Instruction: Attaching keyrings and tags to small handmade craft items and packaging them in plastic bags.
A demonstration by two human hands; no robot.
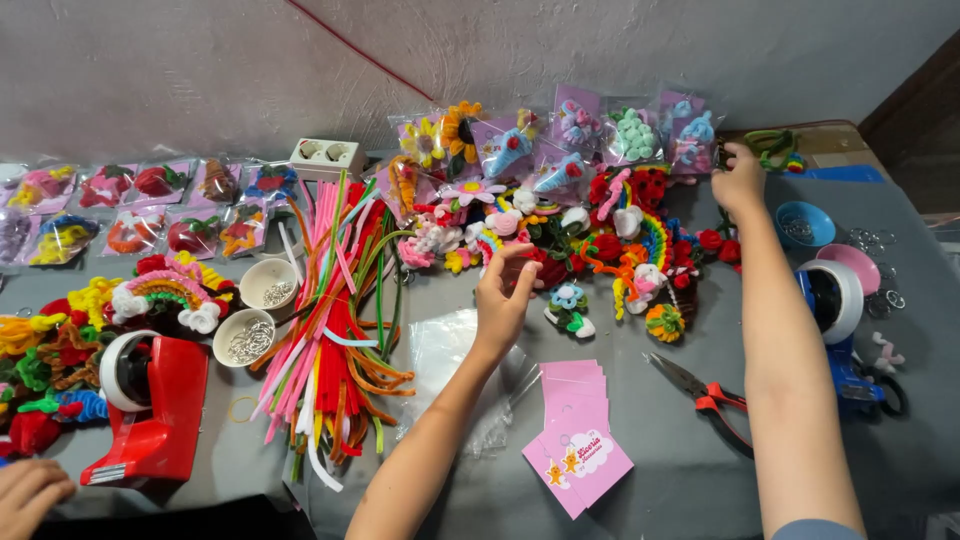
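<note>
My left hand (500, 300) hovers over the grey table with its fingers apart and nothing in them, right at the near edge of a heap of colourful pipe-cleaner flowers and figures (600, 240). Just to its right lies a small blue-and-white pipe-cleaner flower (568, 297). My right hand (740, 180) is stretched to the far side, fingers curled beside clear packets of finished crafts (690, 135) and a green pipe-cleaner piece (770, 145); what it grips is hidden. A stack of pink backing cards (577, 430) and clear plastic bags (450, 350) lie near my left forearm.
A bundle of loose pipe cleaners (335, 320), two white bowls of metal rings (245, 340), a red tape dispenser (150, 405), red-handled pliers (705, 392), a blue tape dispenser (835, 300), blue and pink bowls (805, 225). Another person's hand (30, 495) is at the bottom left.
</note>
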